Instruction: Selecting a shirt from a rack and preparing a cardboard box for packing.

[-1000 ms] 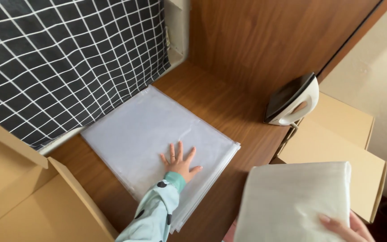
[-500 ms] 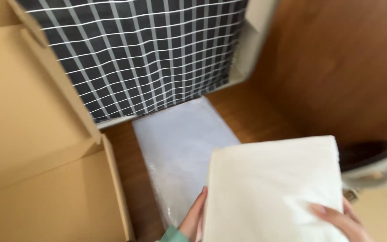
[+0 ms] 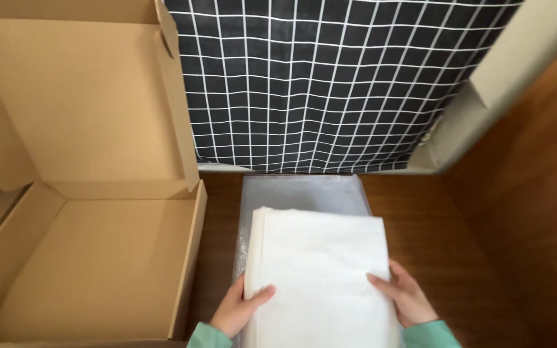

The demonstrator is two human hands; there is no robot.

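Wooden table (image 3: 433,225): folded white cloth (image 3: 320,270) between both hands' fingers (image 3: 381,283).

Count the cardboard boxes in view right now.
1: an open cardboard box lies left of the folded white cloth, its lid raised toward the checked fabric. Others may sit outside the frame.

The white folded cloth (image 3: 322,277) runs off the bottom edge, so its near end cannot be seen. It covers most of the clear plastic bag (image 3: 301,191), leaving only the far strip showing. The left hand (image 3: 238,310) and right hand (image 3: 405,298) are cut at the wrists, their fingers partly under the cloth. The cardboard box (image 3: 85,258) is cropped left and below. The checked fabric (image 3: 330,84) continues past the top, perhaps a curtain.
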